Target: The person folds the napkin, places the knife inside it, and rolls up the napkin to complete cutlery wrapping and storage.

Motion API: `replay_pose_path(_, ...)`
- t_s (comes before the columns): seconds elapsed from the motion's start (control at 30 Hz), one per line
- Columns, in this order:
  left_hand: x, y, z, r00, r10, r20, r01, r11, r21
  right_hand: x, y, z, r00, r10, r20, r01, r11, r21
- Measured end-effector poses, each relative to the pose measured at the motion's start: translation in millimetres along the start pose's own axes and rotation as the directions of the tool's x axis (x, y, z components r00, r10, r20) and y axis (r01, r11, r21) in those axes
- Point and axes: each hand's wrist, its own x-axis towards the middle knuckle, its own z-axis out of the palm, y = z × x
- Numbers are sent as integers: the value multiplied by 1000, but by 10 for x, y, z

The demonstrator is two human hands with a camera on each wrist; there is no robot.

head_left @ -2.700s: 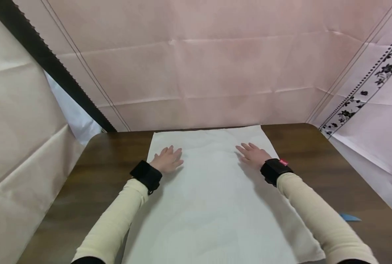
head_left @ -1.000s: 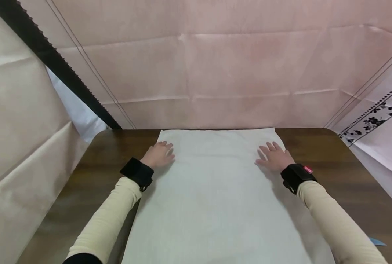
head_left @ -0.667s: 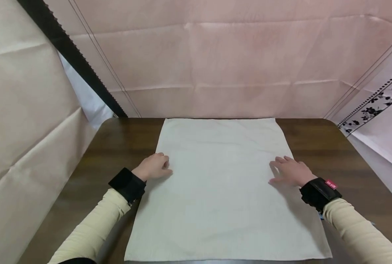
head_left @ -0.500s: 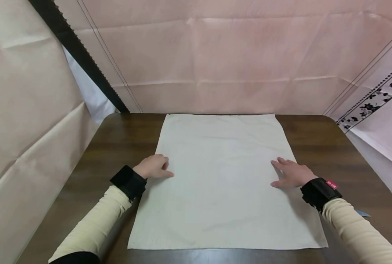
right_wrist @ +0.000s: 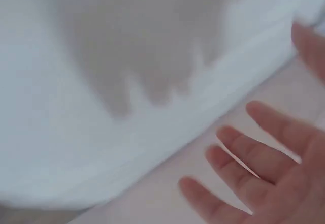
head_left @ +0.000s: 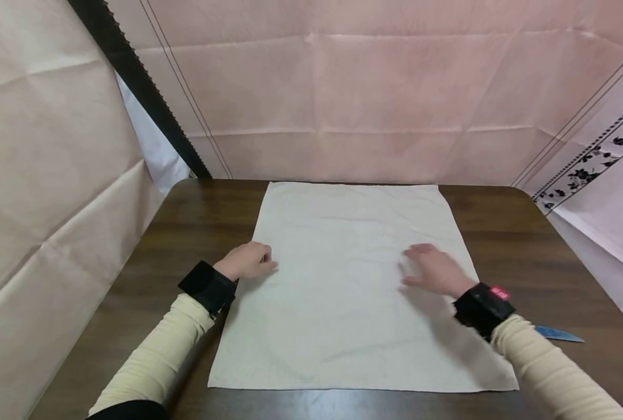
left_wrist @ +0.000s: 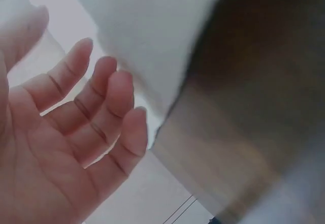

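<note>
A white cloth [head_left: 353, 326] lies spread nearly flat over the middle of a brown table, with faint creases in it. At its left edge is my left hand [head_left: 248, 261], fingers loosely bent; the left wrist view shows no object in the palm [left_wrist: 45, 158]. Over the right part of the cloth hovers my right hand [head_left: 437, 271], slightly blurred, its shadow falling on the fabric. In the right wrist view the fingers [right_wrist: 238, 183] are spread and relaxed, holding nothing. Both wrists wear black bands.
The dark wooden table [head_left: 506, 233] has rounded far corners. A pointed blue thing [head_left: 559, 334] lies on its right side, partly hidden by my right sleeve. Pinkish sheeting [head_left: 374, 87] hangs behind the table, and more drapes stand at both sides.
Both hands have come nearer from the far part of the cloth, and its near edge has come into view. Most recently the right hand has moved left, inward over the cloth.
</note>
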Motion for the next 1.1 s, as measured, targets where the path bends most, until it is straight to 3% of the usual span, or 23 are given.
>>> replay_pose_path(0.07,10,20,-30,1000,1,-24,-1,1000,-10,108,-443,24,989,-140,-51,142,989,31)
replay_pose_path(0.13,6,21,-54,999,-7,-38,7,1000,-6,211,-929,98,962,-272,-23,273,961,38)
replay_pose_path(0.27,-20,-10,-67,998,-2,-65,3,1000,6,350,-1794,332,871,-477,117,482,876,-14)
replay_pose_path(0.4,-29,-28,-35,997,2,-78,-1,1000,15,382,-2341,546,788,-586,188,610,785,-111)
replay_pose_path(0.5,-53,-42,-30,997,-5,-80,6,1000,12,391,-2568,658,746,-638,192,666,726,-174)
replay_pose_path(0.6,-91,-68,-38,996,-12,-88,12,1000,5,407,-2715,727,723,-662,195,691,693,-208)
replay_pose_path(0.73,-70,-51,-22,997,-15,-81,15,1000,2,389,-2789,777,710,-680,183,701,659,-274)
replay_pose_path(0.97,-39,-29,-30,997,-6,-82,7,1000,12,341,-2863,800,641,-749,170,743,548,-384)
replay_pose_path(1.03,-36,-19,-38,997,2,-83,-1,1000,11,342,-2868,799,643,-749,163,745,560,-364)
replay_pose_path(1.1,-33,-13,-42,996,12,-85,-11,1000,10,350,-2861,786,672,-727,143,727,609,-318)
